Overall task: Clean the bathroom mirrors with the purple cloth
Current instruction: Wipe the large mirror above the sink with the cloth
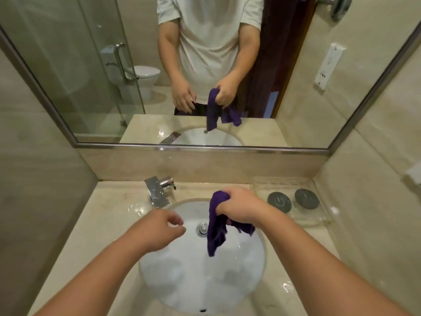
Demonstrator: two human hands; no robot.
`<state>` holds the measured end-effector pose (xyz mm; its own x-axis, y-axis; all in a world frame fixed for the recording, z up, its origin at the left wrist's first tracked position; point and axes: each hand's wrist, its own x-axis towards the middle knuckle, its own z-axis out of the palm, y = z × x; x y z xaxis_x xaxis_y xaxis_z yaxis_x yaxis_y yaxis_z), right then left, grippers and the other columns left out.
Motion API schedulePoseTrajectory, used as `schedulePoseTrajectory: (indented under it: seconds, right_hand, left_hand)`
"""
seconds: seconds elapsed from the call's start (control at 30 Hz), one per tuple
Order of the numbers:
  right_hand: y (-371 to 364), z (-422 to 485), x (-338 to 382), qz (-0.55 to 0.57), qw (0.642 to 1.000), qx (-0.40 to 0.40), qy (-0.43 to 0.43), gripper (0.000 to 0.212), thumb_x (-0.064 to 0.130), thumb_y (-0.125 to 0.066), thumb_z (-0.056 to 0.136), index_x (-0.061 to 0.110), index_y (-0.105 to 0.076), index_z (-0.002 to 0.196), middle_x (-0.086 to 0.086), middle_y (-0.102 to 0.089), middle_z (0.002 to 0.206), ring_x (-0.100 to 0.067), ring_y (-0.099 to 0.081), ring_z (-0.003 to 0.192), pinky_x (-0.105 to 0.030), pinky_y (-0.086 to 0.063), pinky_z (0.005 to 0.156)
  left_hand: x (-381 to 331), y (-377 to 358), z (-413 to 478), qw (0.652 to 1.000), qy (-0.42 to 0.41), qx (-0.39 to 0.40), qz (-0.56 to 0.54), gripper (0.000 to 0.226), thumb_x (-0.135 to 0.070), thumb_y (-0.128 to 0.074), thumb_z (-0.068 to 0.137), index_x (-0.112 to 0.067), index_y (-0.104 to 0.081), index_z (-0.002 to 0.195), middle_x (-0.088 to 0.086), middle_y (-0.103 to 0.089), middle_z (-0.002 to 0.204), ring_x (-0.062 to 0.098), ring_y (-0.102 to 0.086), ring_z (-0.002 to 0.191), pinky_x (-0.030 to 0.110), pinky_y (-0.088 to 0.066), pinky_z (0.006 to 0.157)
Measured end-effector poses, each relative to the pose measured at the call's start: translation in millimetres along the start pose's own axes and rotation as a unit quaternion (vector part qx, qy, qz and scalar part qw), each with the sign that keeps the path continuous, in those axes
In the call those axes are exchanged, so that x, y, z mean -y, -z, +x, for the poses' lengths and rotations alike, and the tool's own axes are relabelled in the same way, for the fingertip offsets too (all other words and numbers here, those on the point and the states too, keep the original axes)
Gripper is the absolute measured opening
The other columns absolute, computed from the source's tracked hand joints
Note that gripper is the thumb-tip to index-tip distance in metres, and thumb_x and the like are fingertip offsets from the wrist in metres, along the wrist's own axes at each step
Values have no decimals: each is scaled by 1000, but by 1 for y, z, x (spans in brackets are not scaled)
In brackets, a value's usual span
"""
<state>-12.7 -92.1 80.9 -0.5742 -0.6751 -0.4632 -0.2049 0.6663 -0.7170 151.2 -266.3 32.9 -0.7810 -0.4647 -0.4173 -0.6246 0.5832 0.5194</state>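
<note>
Your right hand (237,207) grips the cloth (216,226) bunched over the sink (255,265); left hand (163,229) empty, fingers half-curled. Prep step, prob wringing. Next: lift cloth to mirror (68,65), wipe.

We counted two bare hands over the basin: one right hand (239,206), closed around cloth, and one left hand (163,229), holding nothing. There was one purple cloth (216,231), bunched and hanging. We saw one white sink (177,281) with one drain (202,228) in it, and one chrome faucet (159,190) behind it. One clear tray (319,215) sat on the counter, and in it we counted two dark round lids (279,202). One framed mirror (68,76) hung above, and in its reflection we counted one toilet (147,75) and one glass shower door (102,65).
</note>
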Motion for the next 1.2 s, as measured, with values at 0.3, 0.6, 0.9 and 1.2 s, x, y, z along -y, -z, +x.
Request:
schedulePoseTrajectory:
  seconds: [0.3, 0.6, 0.9, 1.2]
  right_hand:
    - [4, 2, 30, 185, 980, 57, 41, 11, 15, -67, 76, 21, -70, 85, 2, -63, 79, -16, -54, 80, -33, -41, 77]
    - [-16, 15, -3, 181, 970, -159, 19, 15, 10, -67, 75, 17, -71, 87, 4, -70, 77, -15, -64, 69, -25, -53, 61]
    - [-44, -20, -49, -153, 951, -47, 264, 48, 23, -55, 77, 27, -64, 124, 10, -56, 112, -16, -52, 105, -37, -48, 91]
    - [-17, 12, -88, -357, 885, 34, 297, 70, 44, -73, 80, 33, -43, 142, 5, -59, 123, -22, -60, 108, -37, -48, 83]
  left_hand:
    - [-20, -47, 4, 941, -104, 62, -317, 28, -39, -77, 74, -28, -62, 95, -3, -69, 89, 16, -62, 79, 40, -50, 76]
    - [-32, -53, 14, 625, 121, 156, -755, 40, -19, -64, 81, 6, -72, 112, 23, -68, 115, 37, -69, 100, 51, -56, 89]
    - [-46, -75, 24, 615, 177, 81, -764, 38, -11, -72, 76, -4, -65, 112, 15, -71, 91, 26, -70, 75, 35, -53, 81]
    - [-88, -81, 12, 834, 126, 299, -446, 18, -6, -78, 59, -7, -68, 75, 9, -65, 70, 16, -62, 60, 23, -48, 51]
